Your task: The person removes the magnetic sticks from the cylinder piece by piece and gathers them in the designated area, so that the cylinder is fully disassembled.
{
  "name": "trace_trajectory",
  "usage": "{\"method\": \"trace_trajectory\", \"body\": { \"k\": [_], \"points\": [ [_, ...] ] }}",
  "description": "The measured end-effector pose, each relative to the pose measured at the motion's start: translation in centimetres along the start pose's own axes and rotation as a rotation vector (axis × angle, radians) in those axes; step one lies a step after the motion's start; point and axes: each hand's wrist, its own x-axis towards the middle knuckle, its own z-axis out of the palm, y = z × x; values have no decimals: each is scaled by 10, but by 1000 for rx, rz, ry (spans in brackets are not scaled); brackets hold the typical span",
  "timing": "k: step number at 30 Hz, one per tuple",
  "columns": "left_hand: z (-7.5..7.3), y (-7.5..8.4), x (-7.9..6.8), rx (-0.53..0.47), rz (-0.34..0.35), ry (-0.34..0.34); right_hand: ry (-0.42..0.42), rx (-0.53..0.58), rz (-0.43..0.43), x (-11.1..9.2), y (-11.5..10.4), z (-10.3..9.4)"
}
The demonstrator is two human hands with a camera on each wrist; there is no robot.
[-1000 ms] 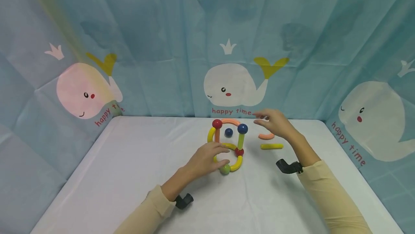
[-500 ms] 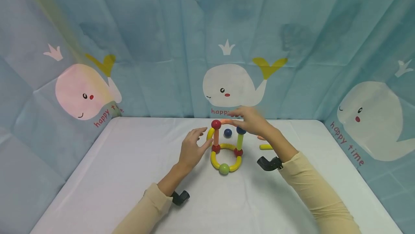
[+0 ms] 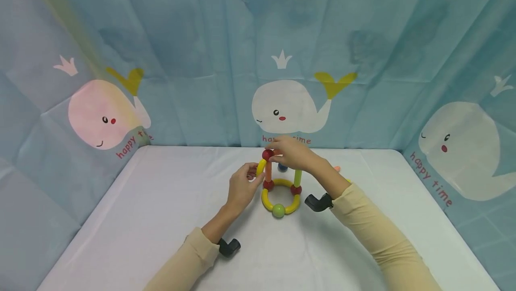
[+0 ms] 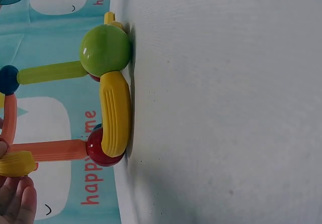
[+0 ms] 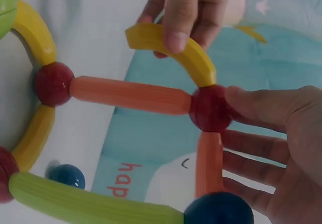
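A toy frame of coloured rods and balls stands upright on the table. Its base ring joins yellow curved rods [image 3: 266, 201], a green ball [image 3: 278, 211] and red balls [image 3: 296, 190]. An orange rod [image 5: 131, 95] rises to an upper red ball [image 5: 209, 108], and a green rod [image 5: 90, 199] to a blue ball [image 5: 219, 211]. My left hand [image 3: 242, 188] pinches a yellow curved rod [image 5: 186, 58] whose other end meets the upper red ball. My right hand [image 3: 296, 153] grips that ball with the thumb in front; its fingers pass behind the orange top rod [image 5: 209, 163].
A loose blue ball [image 3: 283, 167] lies behind the frame, partly hidden by my right hand. An orange piece [image 3: 337, 169] shows beyond my right forearm. The white table [image 3: 177, 201] ends at a blue whale-print curtain [image 3: 201, 103].
My right hand has moved left from beyond the frame, across the blue ball, to the upper red ball. My left hand has left the ring's front and now pinches the yellow curved rod.
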Motion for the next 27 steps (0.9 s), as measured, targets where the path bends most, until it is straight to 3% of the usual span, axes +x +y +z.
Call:
{"method": "trace_trajectory", "body": {
  "k": [8, 13, 22, 27],
  "points": [
    [-3, -1, 1, -27, 39, 64, 14, -39, 30, 1, -4, 6],
    [-4, -3, 2, -11, 34, 44, 28, -57, 35, 1, -3, 8],
    [-6, -8, 5, -10, -118, -16, 35, -51, 34, 1, -2, 9],
    [-10, -5, 5, -11, -134, -48, 38, -47, 37, 0, -1, 9]
  ]
}}
